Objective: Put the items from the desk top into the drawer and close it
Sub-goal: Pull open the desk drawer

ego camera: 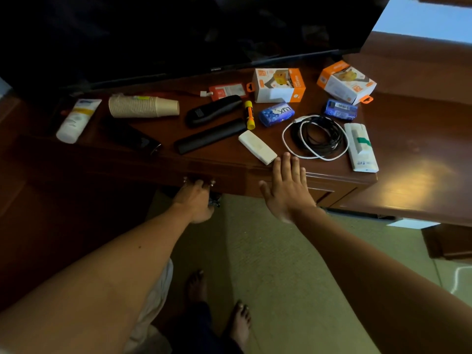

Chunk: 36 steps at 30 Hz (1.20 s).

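Observation:
Many items lie on the dark wooden desk top (224, 159): a white tube (76, 120), a stack of paper cups (143, 106) on its side, two black remotes (213, 110) (209, 136), a yellow torch (249, 114), a blue soap pack (276, 114), a white flat box (257, 146), coiled cables (316, 136), two orange-white boxes (278, 85) (346, 81). The drawer front (163, 172) sits flush under the desk edge. My left hand (195, 200) is curled on the drawer handle (212, 183). My right hand (287, 187) is flat with fingers spread at the desk's front edge, beside the white flat box.
A large dark TV screen (178, 34) stands at the back of the desk. A black phone (132, 137), a blue packet (341, 109), a white-green carton (361, 148) and an orange tag (226, 91) also lie there. Carpet (281, 264) and my bare feet (238, 320) are below.

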Motion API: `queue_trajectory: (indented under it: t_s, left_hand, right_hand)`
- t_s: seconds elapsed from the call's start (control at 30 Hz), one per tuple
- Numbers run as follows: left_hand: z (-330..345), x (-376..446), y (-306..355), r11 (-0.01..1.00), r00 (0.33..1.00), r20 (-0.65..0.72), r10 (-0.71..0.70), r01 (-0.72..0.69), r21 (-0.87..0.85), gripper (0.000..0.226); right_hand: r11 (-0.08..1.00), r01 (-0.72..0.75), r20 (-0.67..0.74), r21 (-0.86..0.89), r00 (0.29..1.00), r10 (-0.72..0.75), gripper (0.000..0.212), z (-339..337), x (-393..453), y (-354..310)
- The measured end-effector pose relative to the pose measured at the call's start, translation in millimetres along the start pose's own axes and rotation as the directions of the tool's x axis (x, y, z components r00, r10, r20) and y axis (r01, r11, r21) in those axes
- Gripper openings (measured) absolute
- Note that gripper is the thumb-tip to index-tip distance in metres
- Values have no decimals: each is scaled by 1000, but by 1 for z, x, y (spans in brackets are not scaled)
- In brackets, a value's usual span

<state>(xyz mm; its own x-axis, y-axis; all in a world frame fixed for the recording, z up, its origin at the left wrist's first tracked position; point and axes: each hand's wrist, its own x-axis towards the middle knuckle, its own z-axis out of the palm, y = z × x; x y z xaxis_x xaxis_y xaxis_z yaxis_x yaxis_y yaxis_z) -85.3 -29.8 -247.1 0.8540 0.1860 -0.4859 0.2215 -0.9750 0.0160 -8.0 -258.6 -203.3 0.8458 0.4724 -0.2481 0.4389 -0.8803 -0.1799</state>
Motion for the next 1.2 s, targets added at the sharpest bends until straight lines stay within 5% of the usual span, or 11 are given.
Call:
queue_trajectory:
  t_s: [0.57, 1.2]
  left_hand:
    - [16, -8, -9, 997, 997, 75, -2, 8, -78, 124]
    - [71, -99, -3, 996, 989, 150, 3, 11, -88, 103]
  right_hand:
    - [998, -10, 82, -55, 996, 14, 78, -9, 0, -5]
    - [998, 0, 104, -68, 995, 7, 77, -16, -3, -6]
